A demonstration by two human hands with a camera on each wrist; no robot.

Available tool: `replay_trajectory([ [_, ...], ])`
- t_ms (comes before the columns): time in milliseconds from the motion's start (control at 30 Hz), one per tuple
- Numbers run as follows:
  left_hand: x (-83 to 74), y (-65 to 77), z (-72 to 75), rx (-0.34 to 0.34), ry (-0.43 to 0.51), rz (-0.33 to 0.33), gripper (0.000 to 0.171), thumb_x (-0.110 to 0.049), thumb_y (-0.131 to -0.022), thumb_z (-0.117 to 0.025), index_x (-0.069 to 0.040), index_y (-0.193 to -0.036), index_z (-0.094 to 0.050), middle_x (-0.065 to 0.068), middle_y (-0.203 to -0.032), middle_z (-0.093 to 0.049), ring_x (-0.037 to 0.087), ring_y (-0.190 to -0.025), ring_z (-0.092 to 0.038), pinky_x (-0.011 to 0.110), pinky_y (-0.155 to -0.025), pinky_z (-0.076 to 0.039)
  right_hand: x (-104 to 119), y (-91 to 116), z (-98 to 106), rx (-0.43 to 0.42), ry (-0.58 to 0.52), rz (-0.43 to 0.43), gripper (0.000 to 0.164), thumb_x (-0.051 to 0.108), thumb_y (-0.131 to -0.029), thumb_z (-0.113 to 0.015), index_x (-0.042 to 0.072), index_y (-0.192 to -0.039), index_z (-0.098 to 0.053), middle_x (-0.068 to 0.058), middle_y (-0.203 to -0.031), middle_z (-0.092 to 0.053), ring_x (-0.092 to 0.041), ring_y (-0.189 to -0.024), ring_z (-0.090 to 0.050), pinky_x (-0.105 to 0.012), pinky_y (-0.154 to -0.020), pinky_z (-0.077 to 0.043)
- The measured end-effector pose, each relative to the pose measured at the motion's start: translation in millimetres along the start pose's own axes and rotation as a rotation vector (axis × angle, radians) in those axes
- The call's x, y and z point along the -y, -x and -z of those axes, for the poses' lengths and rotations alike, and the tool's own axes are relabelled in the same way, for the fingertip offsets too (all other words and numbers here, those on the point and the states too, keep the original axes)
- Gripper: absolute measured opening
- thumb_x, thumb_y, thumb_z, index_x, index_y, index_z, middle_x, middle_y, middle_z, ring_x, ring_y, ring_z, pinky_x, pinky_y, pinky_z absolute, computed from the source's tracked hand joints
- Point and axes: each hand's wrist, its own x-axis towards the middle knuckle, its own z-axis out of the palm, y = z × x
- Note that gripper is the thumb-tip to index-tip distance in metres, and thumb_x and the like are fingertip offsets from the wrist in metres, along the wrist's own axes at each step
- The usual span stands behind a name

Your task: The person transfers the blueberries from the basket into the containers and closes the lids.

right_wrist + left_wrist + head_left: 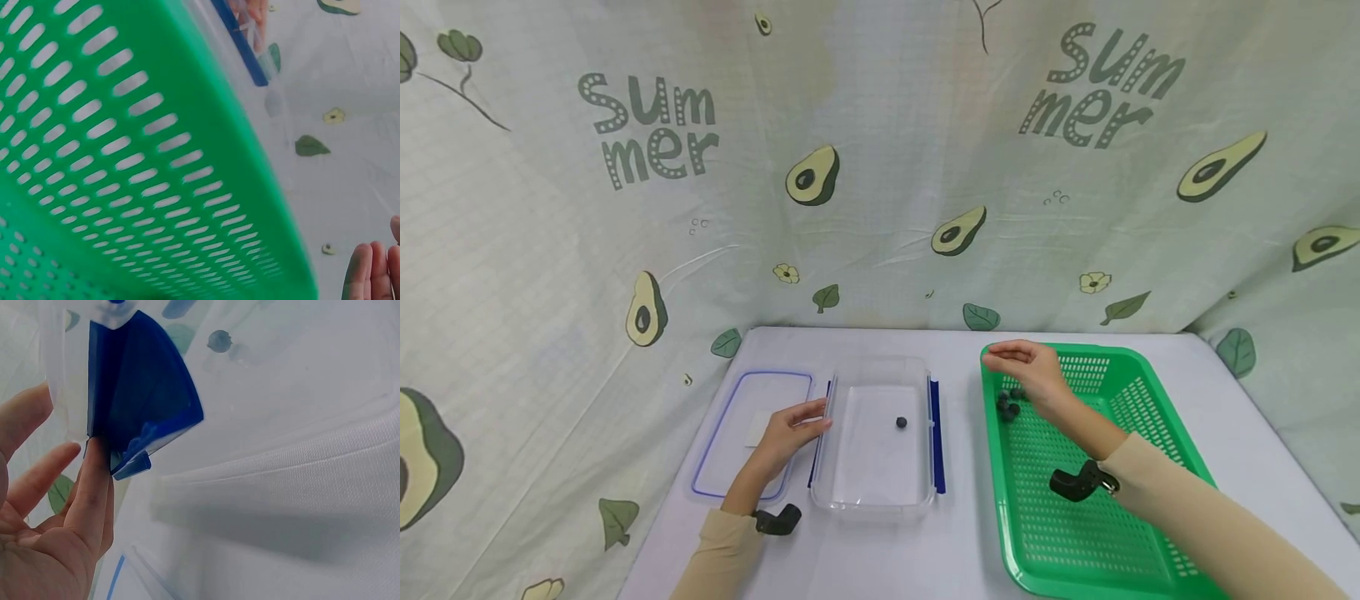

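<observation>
My left hand (793, 429) touches the left side of a clear plastic container (880, 504) with fairly straight fingers. In the left wrist view its fingertips lie against the container's wall and a hanging blue latch flap (144, 387). One blueberry (901, 422) sits inside the container, right of its middle. Over the left rim of a green perforated basket (1000, 492) hovers my right hand (1030, 371), its fingers extended leftward. Nothing shows between the fingers (378, 272) in the right wrist view. Several blueberries (1007, 408) lie in the basket's far left corner, below that hand.
A clear lid with a blue seal (711, 450) lies on the white table (962, 542) left of the container. The container's right latch flap (937, 437) stands folded outward. An avocado-print curtain (880, 167) hangs behind the table and at its sides.
</observation>
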Motion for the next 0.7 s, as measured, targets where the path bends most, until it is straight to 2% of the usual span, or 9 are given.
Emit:
replay_trajectory([
  [233,1.0,-0.1,-0.2,0.001,-0.002,-0.002,0.053,-0.021,-0.087,-0.079,-0.006,-0.135,-0.062,0.017,-0.133,-0.061,0.032,-0.118,-0.06,0.04,-0.097,-0.051,-15.1,9.7,19.2,-0.028,0.037,-0.018,0.042,0.007,-0.09,-0.074,-0.019,-0.119,-0.058,0.004,-0.093,-0.073,-0.007,-0.087,-0.068,-0.023,-0.082,-0.055],
  [500,-0.9,0.7,-0.6,-0.013,0.004,0.014,0.053,-0.021,-0.086,-0.08,-0.007,-0.134,-0.063,0.016,-0.132,-0.062,0.031,-0.116,-0.061,0.04,-0.097,-0.052,-35.0,17.8,33.7,-0.091,0.172,-0.072,0.041,0.009,-0.091,-0.074,-0.018,-0.119,-0.06,-0.002,-0.095,-0.074,-0.008,-0.087,-0.069,-0.021,-0.08,-0.055],
  [700,0.8,0.1,-0.4,-0.003,0.004,0.005,0.053,-0.022,-0.088,-0.079,-0.006,-0.136,-0.061,0.017,-0.134,-0.061,0.031,-0.119,-0.06,0.038,-0.098,-0.051,-53.2,21.4,39.6,-0.151,0.204,-0.071,0.041,0.007,-0.09,-0.075,-0.02,-0.117,-0.06,0.002,-0.09,-0.074,0.0,-0.08,-0.067,-0.019,-0.078,-0.055],
])
